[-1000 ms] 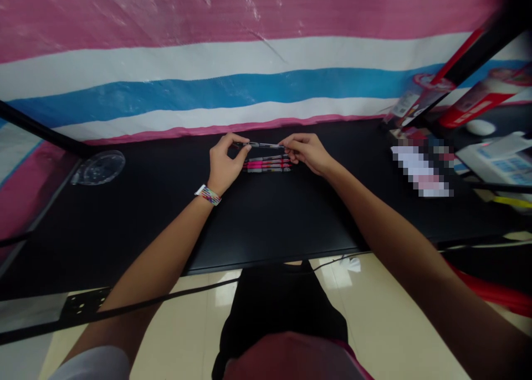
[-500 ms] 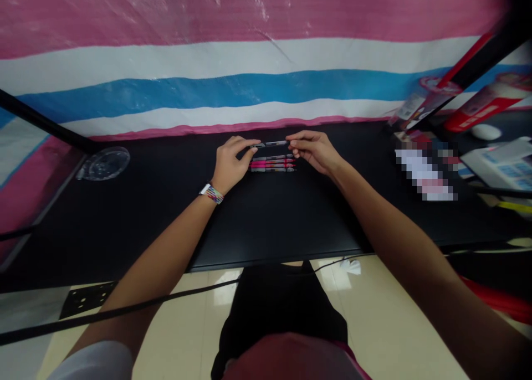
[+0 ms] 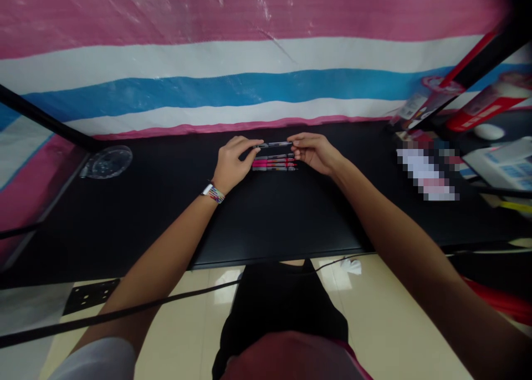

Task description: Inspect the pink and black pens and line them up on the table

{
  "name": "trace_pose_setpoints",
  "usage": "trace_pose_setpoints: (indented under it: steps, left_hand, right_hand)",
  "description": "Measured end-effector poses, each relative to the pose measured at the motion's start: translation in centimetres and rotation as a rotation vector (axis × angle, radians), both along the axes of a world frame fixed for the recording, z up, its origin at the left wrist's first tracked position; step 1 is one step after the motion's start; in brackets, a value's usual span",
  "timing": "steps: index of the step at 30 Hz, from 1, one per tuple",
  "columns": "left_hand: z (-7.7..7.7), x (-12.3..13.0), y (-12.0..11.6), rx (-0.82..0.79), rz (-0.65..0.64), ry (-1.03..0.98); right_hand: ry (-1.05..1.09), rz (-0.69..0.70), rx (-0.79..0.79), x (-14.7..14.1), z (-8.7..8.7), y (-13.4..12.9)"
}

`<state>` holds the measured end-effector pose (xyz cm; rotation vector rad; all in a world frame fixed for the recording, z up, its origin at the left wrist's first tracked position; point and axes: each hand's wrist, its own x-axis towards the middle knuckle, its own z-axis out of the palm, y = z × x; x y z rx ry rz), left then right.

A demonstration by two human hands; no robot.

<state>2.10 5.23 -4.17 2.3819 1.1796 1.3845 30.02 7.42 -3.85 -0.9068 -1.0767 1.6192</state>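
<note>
Between my two hands lies a dark pen [image 3: 276, 144], held level from side to side. My left hand [image 3: 234, 161] pinches its left end between thumb and fingers. At the other end, the fingertips of my right hand [image 3: 313, 149] close on the tip. Just nearer to me, several pens [image 3: 274, 163] lie side by side on the black table [image 3: 266, 214], some pink and some dark or clear. Their left ends are close to my left thumb. A patterned band with a pale piece circles my left wrist.
A clear round plastic lid [image 3: 108, 162] lies at the table's left. On the right stand a clear cup [image 3: 419, 103] and a red-and-white container [image 3: 482, 106], with a white rounded object [image 3: 489, 132] beside them. Striped sheeting [image 3: 249, 86] hangs behind. A dark cable crosses below the table edge.
The held pen appears slightly lower and turned a little, nearer to the row of pens. Both hands keep their hold on its ends. The whole view has shifted slightly.
</note>
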Motion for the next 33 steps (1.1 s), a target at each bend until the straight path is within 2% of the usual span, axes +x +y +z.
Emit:
trace_pose_setpoints:
  steps: [5, 15, 22, 27, 33]
  left_hand:
    - [-0.7, -0.2, 0.4, 0.137, 0.000, 0.076]
    - [-0.9, -0.2, 0.6, 0.169, -0.036, 0.123]
    - [-0.7, 0.1, 0.3, 0.029, -0.079, 0.044]
    - [-0.5, 0.2, 0.4, -0.125, -0.056, -0.072]
    - [-0.6, 0.0, 1.0, -0.219, -0.021, -0.245]
  right_hand:
    - [0.028, -0.003, -0.056, -0.5, 1.0, -0.7]
    - [0.026, -0.034, -0.044, -1.3, 1.1, -1.4]
    - [-0.011, -0.091, 0.002, -1.9, 0.5, -1.5]
    - [-0.004, -0.056, 0.003, -1.9, 0.2, -1.2]
    - [0.012, -0.101, 0.024, -1.3, 0.3, -0.6]
